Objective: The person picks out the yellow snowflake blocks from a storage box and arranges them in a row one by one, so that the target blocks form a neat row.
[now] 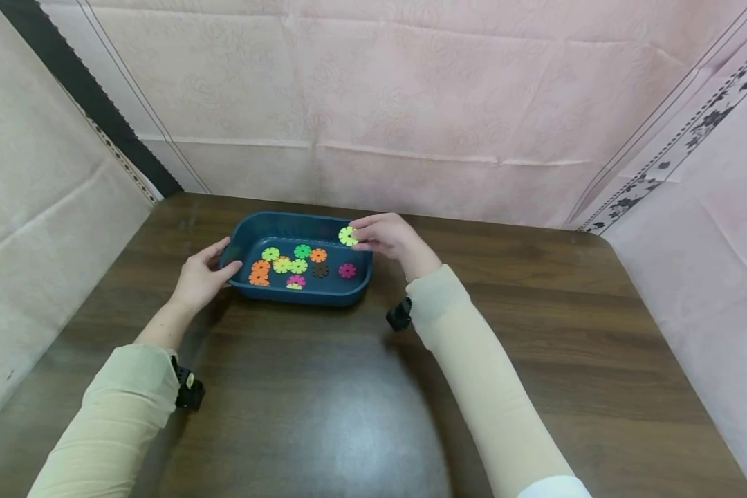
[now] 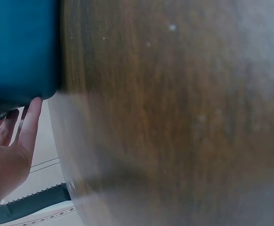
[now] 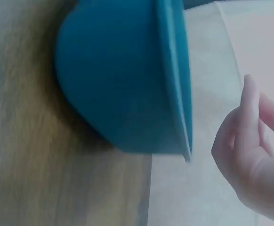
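A dark blue plastic basin [image 1: 311,297] sits on the table with several flower-shaped interlocking discs in it, orange, yellow-green, green, brown and pink. My left hand [image 1: 199,278] grips the basin's left end, thumb over the rim and fingers along the outside. In the left wrist view, fingertips [image 2: 32,110] touch the basin's outer wall. Above the basin's far right corner, my right hand [image 1: 391,236] pinches a yellow-green flower-shaped disc [image 1: 347,236] between thumb and fingers. The right wrist view shows this hand beyond the basin's rim [image 3: 172,70], with the disc out of sight.
The brown wood-grain table [image 1: 299,387] reaches toward me in front of the basin. A pale cloth [image 1: 373,104] hangs behind the table's far edge, and similar cloth hangs at both sides. A small black camera is strapped to each wrist.
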Demonstrator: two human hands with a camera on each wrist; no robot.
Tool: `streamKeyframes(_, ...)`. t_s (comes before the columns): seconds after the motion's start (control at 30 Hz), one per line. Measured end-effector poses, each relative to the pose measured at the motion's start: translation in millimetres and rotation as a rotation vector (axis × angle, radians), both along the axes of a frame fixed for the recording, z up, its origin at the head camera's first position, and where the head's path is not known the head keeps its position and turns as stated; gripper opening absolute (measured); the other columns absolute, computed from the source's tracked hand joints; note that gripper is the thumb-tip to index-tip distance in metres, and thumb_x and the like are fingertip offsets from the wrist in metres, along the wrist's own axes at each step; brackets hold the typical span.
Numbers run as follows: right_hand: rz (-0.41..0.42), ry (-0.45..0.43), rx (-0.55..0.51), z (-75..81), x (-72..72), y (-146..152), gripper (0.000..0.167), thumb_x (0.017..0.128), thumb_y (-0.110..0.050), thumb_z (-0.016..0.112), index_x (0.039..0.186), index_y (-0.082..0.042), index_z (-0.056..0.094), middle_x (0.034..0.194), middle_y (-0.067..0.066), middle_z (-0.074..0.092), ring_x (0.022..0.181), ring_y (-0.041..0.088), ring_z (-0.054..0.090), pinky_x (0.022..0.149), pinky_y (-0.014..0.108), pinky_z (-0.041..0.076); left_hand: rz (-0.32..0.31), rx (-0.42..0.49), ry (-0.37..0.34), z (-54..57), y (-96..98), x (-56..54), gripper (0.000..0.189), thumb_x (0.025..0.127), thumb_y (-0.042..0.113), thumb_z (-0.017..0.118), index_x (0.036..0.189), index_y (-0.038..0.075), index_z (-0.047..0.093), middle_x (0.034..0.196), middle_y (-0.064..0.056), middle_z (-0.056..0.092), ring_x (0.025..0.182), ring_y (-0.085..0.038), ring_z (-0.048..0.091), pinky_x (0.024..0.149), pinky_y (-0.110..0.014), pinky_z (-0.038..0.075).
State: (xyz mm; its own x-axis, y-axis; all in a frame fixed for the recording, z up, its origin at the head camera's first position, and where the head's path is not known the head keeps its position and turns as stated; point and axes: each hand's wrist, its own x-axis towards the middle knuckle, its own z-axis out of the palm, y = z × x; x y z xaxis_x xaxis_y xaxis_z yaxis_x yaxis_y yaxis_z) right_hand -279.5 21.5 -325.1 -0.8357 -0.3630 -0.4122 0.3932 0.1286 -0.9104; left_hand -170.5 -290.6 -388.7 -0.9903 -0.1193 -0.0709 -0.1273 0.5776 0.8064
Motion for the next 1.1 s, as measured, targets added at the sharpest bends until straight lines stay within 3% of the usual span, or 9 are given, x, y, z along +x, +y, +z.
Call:
streamKeyframes(0.17,-0.015,-0.013,-0.062,1.6,-6.2,28.8,0.04,0.09,0.004,0.054,0.13,0.007,0.05,0.099,0.008,0.059,0.076,0.011,0.061,0.097,0.036,0.048,0.004,-0.01,-0.005,1.6,1.8,0.2,0.066,0.095,0.036,0.051,0.149,0.011,0.022,0.142,-0.029,0.037,0.122,-0.04,0.046,0.086,-0.037,0.049)
streamKeyframes(0.4,-0.02,-0.024,-0.097,-3.1,-16.0,74.7,0.047,0.092,0.007,0.046,0.138,0.01,0.036,0.09,0.002,0.057,0.073,0.009,0.061,0.071,0.021,0.056,0.006,-0.013,0.0,3.0,3.2,0.3,0.068,0.095,0.038,0.05,0.149,0.011,0.021,0.142,-0.029,0.037,0.122,-0.04,0.046,0.086,-0.035,0.05)
streamKeyframes(0.67,-0.052,-0.083,-0.008,-28.6,-22.5,118.1,0.05,0.093,0.007,0.045,0.141,0.009,0.032,0.077,-0.003,0.061,0.069,0.006,0.061,0.069,0.018,0.056,0.007,-0.014,-0.008,2.0,2.5,0.1,0.068,0.094,0.038,0.051,0.15,0.011,0.021,0.144,-0.028,0.035,0.123,-0.041,0.045,0.086,-0.034,0.047)
streamKeyframes(0.9,-0.105,-0.173,0.067,-50.7,-20.6,140.3,0.049,0.094,0.004,0.046,0.141,0.006,0.033,0.078,-0.003,0.061,0.069,0.006,0.061,0.067,0.02,0.056,0.005,-0.02,-0.012,3.4,3.8,0.9,0.068,0.095,0.036,0.051,0.15,0.01,0.02,0.145,-0.028,0.034,0.125,-0.042,0.044,0.087,-0.038,0.046)
streamKeyframes(1.1,-0.119,-0.154,0.174,-59.0,-17.0,144.0,0.046,0.091,0.004,0.053,0.135,0.008,0.042,0.082,0.0,0.059,0.069,0.007,0.061,0.068,0.022,0.057,-0.012,-0.018,-0.015,4.9,8.4,2.2,0.069,0.094,0.037,0.052,0.15,0.01,0.02,0.145,-0.028,0.033,0.126,-0.042,0.043,0.089,-0.041,0.046)
